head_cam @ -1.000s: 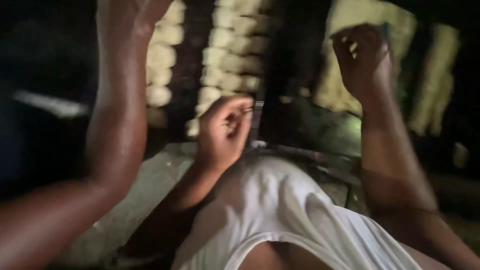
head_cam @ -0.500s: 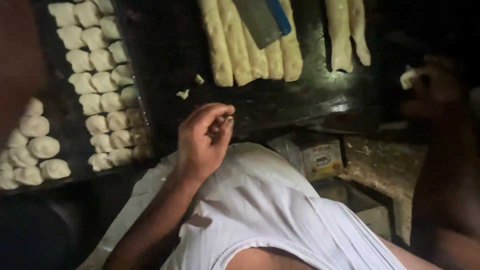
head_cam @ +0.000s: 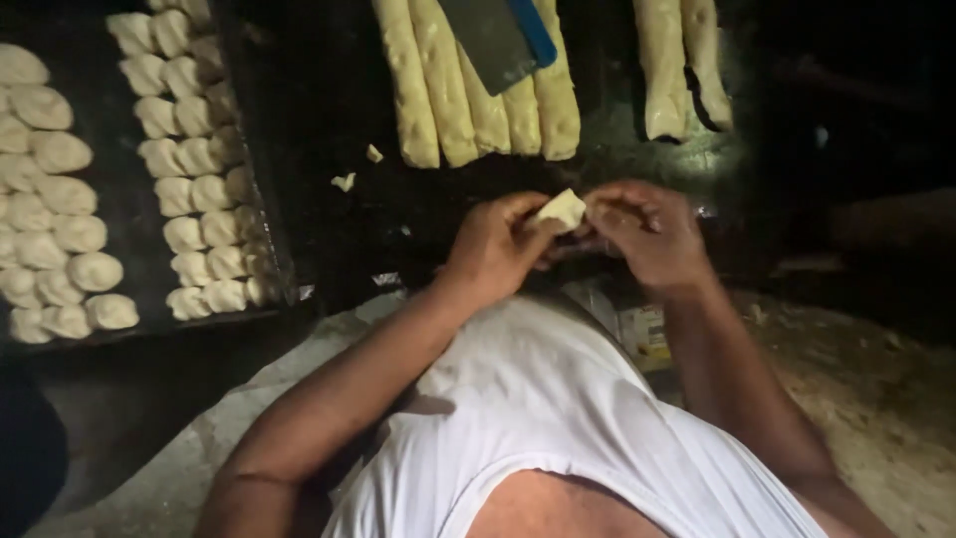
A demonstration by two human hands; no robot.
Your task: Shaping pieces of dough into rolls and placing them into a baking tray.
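A small pale dough piece [head_cam: 561, 210] sits between the fingertips of both hands, just above the near edge of the dark work table [head_cam: 329, 120]. My left hand [head_cam: 495, 244] pinches its left side and my right hand [head_cam: 642, 229] pinches its right side. Beyond the hands lie several long dough logs [head_cam: 478, 95] side by side, with a flat metal scraper with a blue handle [head_cam: 498, 40] resting on them. Two more dough logs [head_cam: 682, 65] lie further right.
A dark tray [head_cam: 261, 169] at the left holds several rows of small cut dough pieces [head_cam: 194, 159]; rounder dough pieces [head_cam: 50, 199] lie left of it. Small dough scraps [head_cam: 344, 181] dot the table. A small box [head_cam: 645, 334] sits under the table edge.
My right hand came in from the far right to meet my left hand in front of me, and both now hold the dough piece. The view steadied and brightened.
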